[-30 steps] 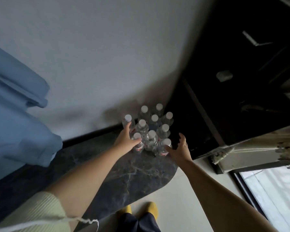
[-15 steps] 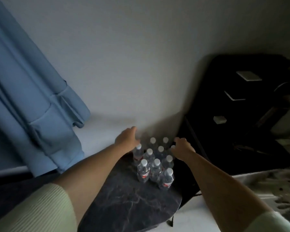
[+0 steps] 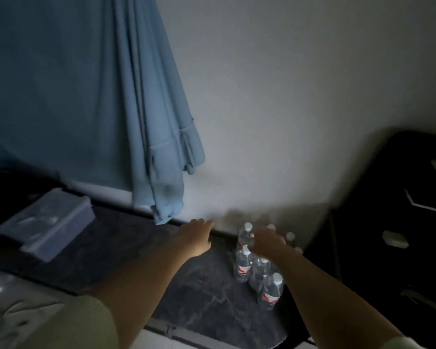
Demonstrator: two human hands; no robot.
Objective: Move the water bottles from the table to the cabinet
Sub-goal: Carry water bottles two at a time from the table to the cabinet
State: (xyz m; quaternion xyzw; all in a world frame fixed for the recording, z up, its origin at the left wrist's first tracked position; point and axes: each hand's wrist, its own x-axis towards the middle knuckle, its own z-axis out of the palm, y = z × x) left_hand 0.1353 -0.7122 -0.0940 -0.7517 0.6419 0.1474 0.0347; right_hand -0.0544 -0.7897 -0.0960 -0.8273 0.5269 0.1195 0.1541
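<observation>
Clear plastic water bottles (image 3: 257, 270) with white caps cluster on our dark marbled tabletop (image 3: 207, 293) beside a black cabinet (image 3: 388, 222). Our left hand (image 3: 196, 235) hovers flat, fingers straight. Our right hand (image 3: 268, 244) seems curled over the blurred bottle tops; we cannot tell its grip.

Left hand (image 3: 198, 235) flat, outstretched, right hand (image 3: 267, 244) curled

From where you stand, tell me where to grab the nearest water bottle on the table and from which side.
Grip the nearest bottle round its clear body just below the white cap, coming from above and from its near right side. It stands upright at the table's front edge, with another bottle close behind on its left, so that side looks freest. The right hand is probably closest.
</observation>
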